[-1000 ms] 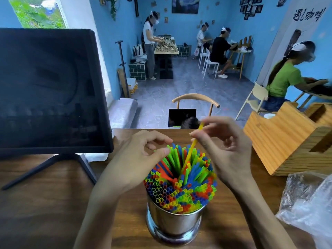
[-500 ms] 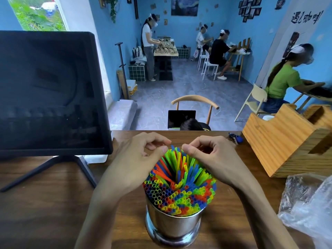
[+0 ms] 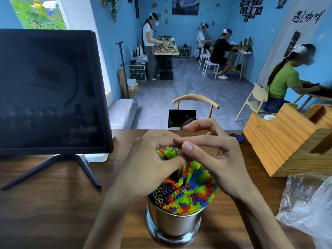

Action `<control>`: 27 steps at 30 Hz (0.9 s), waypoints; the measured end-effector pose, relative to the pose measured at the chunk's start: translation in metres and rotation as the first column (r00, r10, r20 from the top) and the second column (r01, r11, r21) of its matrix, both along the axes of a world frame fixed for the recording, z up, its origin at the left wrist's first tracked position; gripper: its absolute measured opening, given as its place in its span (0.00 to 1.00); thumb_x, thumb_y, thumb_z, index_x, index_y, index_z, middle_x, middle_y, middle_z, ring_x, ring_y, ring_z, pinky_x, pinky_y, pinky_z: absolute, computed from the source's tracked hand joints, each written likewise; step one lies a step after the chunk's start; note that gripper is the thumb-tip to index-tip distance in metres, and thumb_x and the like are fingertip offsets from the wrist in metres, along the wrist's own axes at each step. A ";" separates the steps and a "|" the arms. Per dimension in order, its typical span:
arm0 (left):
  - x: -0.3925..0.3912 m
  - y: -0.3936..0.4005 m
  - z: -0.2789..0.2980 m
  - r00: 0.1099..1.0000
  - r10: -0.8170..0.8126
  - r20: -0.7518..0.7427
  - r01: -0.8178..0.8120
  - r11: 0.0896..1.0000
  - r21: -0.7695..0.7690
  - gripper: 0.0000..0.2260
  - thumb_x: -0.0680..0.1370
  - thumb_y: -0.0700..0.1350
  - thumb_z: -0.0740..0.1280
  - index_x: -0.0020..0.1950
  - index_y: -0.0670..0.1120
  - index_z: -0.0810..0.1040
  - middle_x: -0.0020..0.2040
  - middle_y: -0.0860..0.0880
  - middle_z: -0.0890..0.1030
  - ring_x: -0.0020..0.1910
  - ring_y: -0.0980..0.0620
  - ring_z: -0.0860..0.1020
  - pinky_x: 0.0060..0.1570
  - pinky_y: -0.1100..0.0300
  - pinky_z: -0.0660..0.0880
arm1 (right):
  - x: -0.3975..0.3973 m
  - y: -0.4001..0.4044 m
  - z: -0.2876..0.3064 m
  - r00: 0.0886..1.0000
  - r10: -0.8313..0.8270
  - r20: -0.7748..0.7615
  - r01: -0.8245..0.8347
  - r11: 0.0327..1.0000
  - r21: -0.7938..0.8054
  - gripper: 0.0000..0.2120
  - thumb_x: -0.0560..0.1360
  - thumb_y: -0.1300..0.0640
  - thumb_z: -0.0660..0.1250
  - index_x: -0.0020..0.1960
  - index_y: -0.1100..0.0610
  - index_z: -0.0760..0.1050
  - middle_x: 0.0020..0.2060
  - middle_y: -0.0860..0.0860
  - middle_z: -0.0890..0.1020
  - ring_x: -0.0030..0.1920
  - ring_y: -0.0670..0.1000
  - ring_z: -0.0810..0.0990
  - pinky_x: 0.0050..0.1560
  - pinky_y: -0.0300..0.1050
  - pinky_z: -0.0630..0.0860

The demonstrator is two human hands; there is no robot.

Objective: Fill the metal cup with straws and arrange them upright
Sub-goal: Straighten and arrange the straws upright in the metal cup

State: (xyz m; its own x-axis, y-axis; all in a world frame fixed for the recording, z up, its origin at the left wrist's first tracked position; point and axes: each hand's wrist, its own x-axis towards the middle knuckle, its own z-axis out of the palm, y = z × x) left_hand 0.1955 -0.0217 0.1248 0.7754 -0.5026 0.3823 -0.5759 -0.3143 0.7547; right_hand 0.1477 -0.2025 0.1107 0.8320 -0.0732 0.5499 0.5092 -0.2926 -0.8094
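Observation:
A shiny metal cup [image 3: 173, 226] stands near the table's front edge, packed with colourful straws [image 3: 185, 194] that fan outward. My left hand [image 3: 149, 159] curls over the far straw tips, thumb in front and fingers behind, gathering a bunch of them. My right hand [image 3: 213, 155] comes in from the right with its palm against the straws on that side. Its thumb lies across my left fingers, and its other fingers are loosely bent and hold nothing. The far straw tips are partly hidden by both hands.
A dark monitor [image 3: 50, 90] on a stand fills the left side of the wooden table [image 3: 45, 203]. A wooden organiser box [image 3: 287, 141] sits at the right, with a crumpled clear plastic bag [image 3: 309, 203] in front of it. A chair [image 3: 195, 103] stands behind the table.
The yellow straw my right hand held above the cup is now down among the others. Both hands have closed in over the straw tops and now overlap.

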 end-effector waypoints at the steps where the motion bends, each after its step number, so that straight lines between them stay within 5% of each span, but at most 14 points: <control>1: 0.000 -0.001 0.000 1.000 0.006 0.002 -0.006 1.000 -0.014 0.15 0.69 0.61 0.68 0.53 0.61 0.85 0.51 0.63 0.83 0.57 0.58 0.79 0.55 0.51 0.77 | 0.000 0.001 0.000 1.000 0.018 -0.001 -0.018 1.000 0.008 0.10 0.73 0.46 0.73 0.52 0.44 0.87 0.56 0.49 0.81 0.64 0.53 0.77 0.63 0.48 0.74; 4: 0.001 0.001 0.000 1.000 -0.008 -0.004 0.007 0.998 -0.067 0.11 0.70 0.61 0.69 0.49 0.62 0.85 0.49 0.61 0.84 0.53 0.56 0.81 0.53 0.51 0.78 | 0.001 -0.001 0.001 0.998 0.056 -0.008 -0.056 0.998 -0.012 0.14 0.75 0.47 0.70 0.59 0.47 0.85 0.56 0.49 0.82 0.62 0.53 0.79 0.58 0.44 0.74; 8: 0.001 0.004 0.004 0.998 -0.041 -0.054 0.024 0.960 -0.277 0.06 0.75 0.52 0.76 0.52 0.57 0.85 0.46 0.54 0.87 0.48 0.50 0.86 0.53 0.45 0.81 | 0.004 -0.003 -0.001 0.994 0.079 -0.073 -0.085 0.994 -0.073 0.18 0.78 0.48 0.67 0.66 0.52 0.80 0.56 0.45 0.85 0.58 0.52 0.82 0.56 0.54 0.76; 13: -0.005 0.002 0.013 0.995 0.077 0.062 -0.031 0.840 -0.542 0.16 0.76 0.40 0.71 0.60 0.53 0.72 0.46 0.51 0.87 0.47 0.51 0.87 0.47 0.60 0.81 | 0.007 -0.003 -0.002 0.974 0.083 -0.210 -0.109 0.988 -0.113 0.14 0.76 0.49 0.72 0.60 0.51 0.84 0.48 0.45 0.87 0.53 0.45 0.85 0.56 0.39 0.78; 16: -0.008 0.002 0.016 0.970 0.209 0.127 -0.078 0.756 -0.650 0.14 0.78 0.37 0.70 0.58 0.51 0.73 0.46 0.51 0.87 0.46 0.51 0.86 0.40 0.65 0.79 | 0.008 -0.003 -0.005 0.974 0.063 -0.219 -0.097 0.984 -0.147 0.13 0.76 0.49 0.71 0.56 0.53 0.86 0.48 0.44 0.88 0.53 0.45 0.85 0.57 0.41 0.79; 18: -0.009 0.002 0.018 0.949 0.310 0.061 -0.162 0.643 -0.748 0.12 0.78 0.38 0.70 0.58 0.51 0.75 0.47 0.44 0.87 0.44 0.49 0.87 0.36 0.64 0.79 | 0.009 -0.004 -0.006 0.978 0.055 -0.203 -0.083 0.988 -0.130 0.13 0.76 0.49 0.70 0.56 0.53 0.86 0.48 0.44 0.88 0.53 0.45 0.85 0.58 0.43 0.79; 21: -0.009 0.004 0.020 0.925 0.361 -0.119 -0.287 0.457 -0.842 0.09 0.80 0.41 0.69 0.59 0.49 0.75 0.46 0.46 0.87 0.42 0.48 0.86 0.36 0.62 0.79 | 0.009 -0.003 -0.007 0.988 0.045 -0.145 -0.057 0.995 -0.077 0.11 0.76 0.52 0.71 0.57 0.53 0.84 0.47 0.45 0.88 0.53 0.47 0.85 0.58 0.42 0.79; 27: -0.005 0.009 0.021 0.921 0.287 -0.264 -0.365 0.397 -0.842 0.03 0.83 0.42 0.66 0.56 0.49 0.75 0.46 0.47 0.87 0.44 0.48 0.86 0.40 0.60 0.80 | 0.009 0.000 -0.006 0.996 0.081 -0.043 -0.076 0.992 0.103 0.08 0.78 0.59 0.70 0.56 0.58 0.81 0.45 0.50 0.88 0.52 0.50 0.87 0.59 0.45 0.79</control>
